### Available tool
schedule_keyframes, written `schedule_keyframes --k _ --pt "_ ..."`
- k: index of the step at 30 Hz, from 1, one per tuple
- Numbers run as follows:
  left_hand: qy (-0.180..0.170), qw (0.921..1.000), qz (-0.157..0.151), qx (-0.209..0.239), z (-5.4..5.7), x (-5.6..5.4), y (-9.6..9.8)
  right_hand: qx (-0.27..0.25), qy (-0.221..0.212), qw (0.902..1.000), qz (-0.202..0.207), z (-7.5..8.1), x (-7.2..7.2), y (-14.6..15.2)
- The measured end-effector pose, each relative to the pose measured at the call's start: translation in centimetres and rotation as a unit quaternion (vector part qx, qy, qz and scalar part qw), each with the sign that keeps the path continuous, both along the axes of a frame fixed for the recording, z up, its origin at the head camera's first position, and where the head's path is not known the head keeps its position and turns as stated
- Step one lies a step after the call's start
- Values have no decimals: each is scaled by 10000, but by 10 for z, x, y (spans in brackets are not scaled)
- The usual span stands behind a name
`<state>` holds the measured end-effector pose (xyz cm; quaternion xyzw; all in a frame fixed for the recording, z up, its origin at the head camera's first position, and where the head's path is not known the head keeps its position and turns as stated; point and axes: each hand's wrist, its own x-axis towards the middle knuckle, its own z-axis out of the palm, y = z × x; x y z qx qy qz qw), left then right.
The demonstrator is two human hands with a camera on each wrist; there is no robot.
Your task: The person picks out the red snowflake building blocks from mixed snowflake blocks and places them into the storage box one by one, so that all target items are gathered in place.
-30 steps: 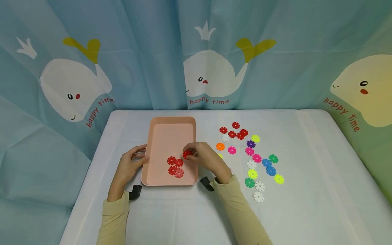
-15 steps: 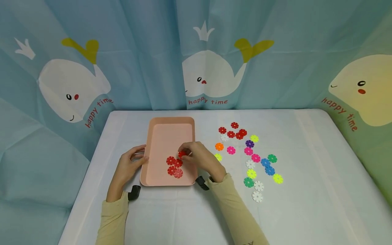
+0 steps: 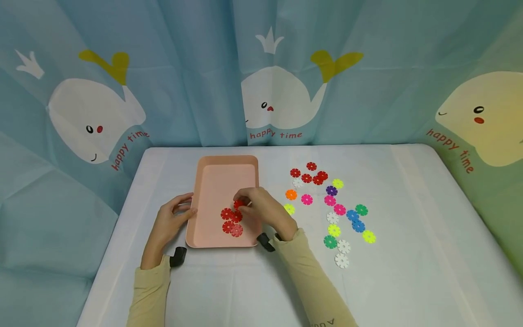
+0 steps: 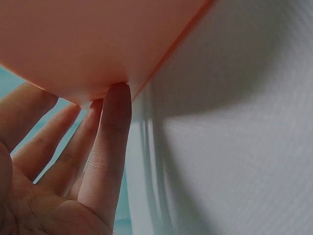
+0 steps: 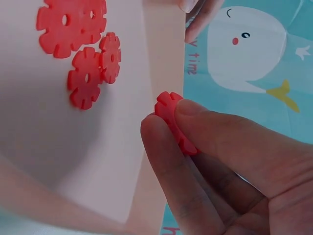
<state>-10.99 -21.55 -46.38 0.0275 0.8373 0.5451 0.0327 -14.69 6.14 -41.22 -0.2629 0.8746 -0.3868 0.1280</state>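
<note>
My right hand (image 3: 263,206) pinches a red notched plastic disc (image 5: 177,120) between thumb and fingers, over the pink tray (image 3: 229,160). In the right wrist view the disc is tilted on edge, in front of the tray's side wall. Several more red discs (image 3: 227,226) lie in a cluster inside the tray, just below the held one in the head view. My left hand (image 3: 168,222) rests at the tray's left side, fingers (image 4: 110,147) extended against the outer wall and thumb at the rim.
To the right of the tray, loose notched discs lie scattered on the white table (image 3: 412,263). A red group (image 3: 307,178) is toward the back; blue (image 3: 358,226), green (image 3: 330,241), white (image 3: 342,260) and other colours spread nearer. A whale-print curtain (image 3: 184,91) hangs behind.
My right hand has moved left with the red disc, closer to the cluster in the tray. The left hand stays at the tray's side. The head view has shifted slightly.
</note>
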Motion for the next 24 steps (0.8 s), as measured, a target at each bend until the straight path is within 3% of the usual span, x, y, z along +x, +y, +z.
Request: schedule_keyframes --k 24 --pt "-103 9999 39 -35 2 1 0 170 -64 9998 95 -3 -5 -15"
